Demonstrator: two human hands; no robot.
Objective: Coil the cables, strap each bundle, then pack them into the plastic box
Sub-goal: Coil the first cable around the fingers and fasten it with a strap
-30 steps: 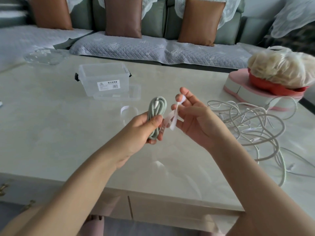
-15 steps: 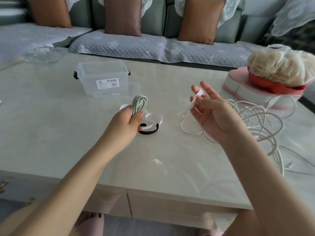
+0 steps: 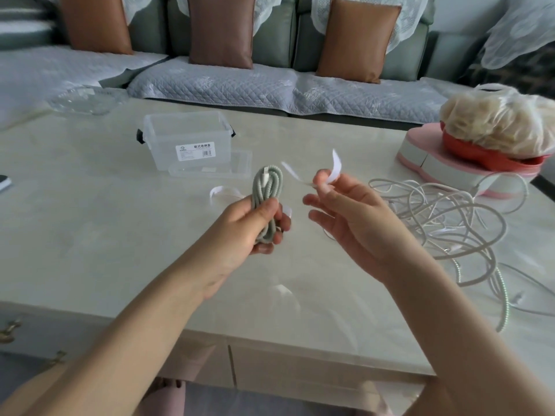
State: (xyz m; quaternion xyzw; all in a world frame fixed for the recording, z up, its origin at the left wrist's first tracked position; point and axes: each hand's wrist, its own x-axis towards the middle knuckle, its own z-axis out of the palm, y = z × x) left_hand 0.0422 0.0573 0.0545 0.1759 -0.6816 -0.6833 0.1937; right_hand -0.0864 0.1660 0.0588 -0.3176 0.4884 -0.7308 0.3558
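Observation:
My left hand [image 3: 255,226] grips a coiled grey-green cable bundle [image 3: 268,187] upright above the table's middle. My right hand [image 3: 348,214] is just to its right and pinches a white strap [image 3: 330,171] between thumb and forefinger, the other fingers spread. The strap's ends curl up and to the left, apart from the bundle. A clear plastic box [image 3: 186,139] with black latches stands open behind the bundle, its lid [image 3: 210,169] lying flat in front of it. A loose tangle of white cables [image 3: 444,223] lies on the table at the right.
More white straps [image 3: 222,192] lie on the table behind my left hand. A pink stand with a red bowl and a bagged bundle [image 3: 492,136] sits at the far right. A glass dish [image 3: 84,99] is at the back left. A sofa runs behind the table.
My left hand has brought the coiled bundle back toward my right hand. My right hand has turned, and the strap now stands up between its thumb and forefinger.

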